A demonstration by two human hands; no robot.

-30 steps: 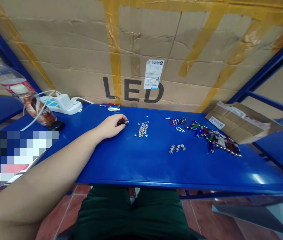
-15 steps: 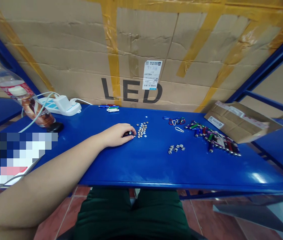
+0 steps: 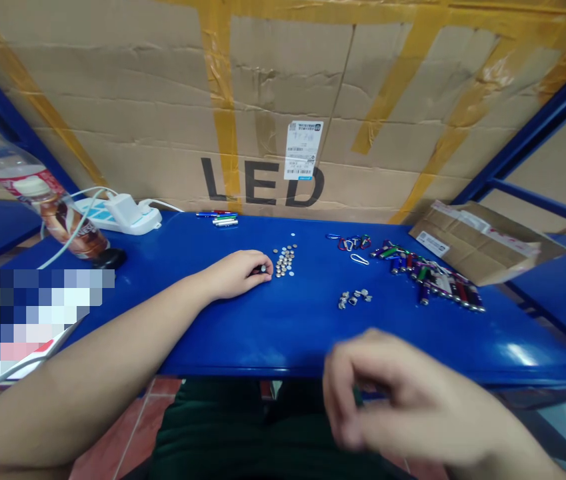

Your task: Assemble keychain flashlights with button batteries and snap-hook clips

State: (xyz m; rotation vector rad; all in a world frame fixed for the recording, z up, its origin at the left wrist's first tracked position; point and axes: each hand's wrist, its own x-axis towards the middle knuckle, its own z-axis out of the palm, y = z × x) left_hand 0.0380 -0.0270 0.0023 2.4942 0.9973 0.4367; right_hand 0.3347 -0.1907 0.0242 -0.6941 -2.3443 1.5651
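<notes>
Fingertips [image 3: 268, 263] together, our left hand [image 3: 237, 272] pinches a small shiny-ended piece [image 3: 263, 269] beside flat, round metal discs [image 3: 283, 261] on the glossy blue surface [image 3: 283, 327]. Our blurred right hand [image 3: 415, 380] curls near its edge; we cannot tell whether it holds anything.

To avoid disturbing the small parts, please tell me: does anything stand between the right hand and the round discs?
Nothing visible stands between the right hand and the round discs. The silver metal pieces lie right of that path, and the left hand is at the discs' left side.
</notes>
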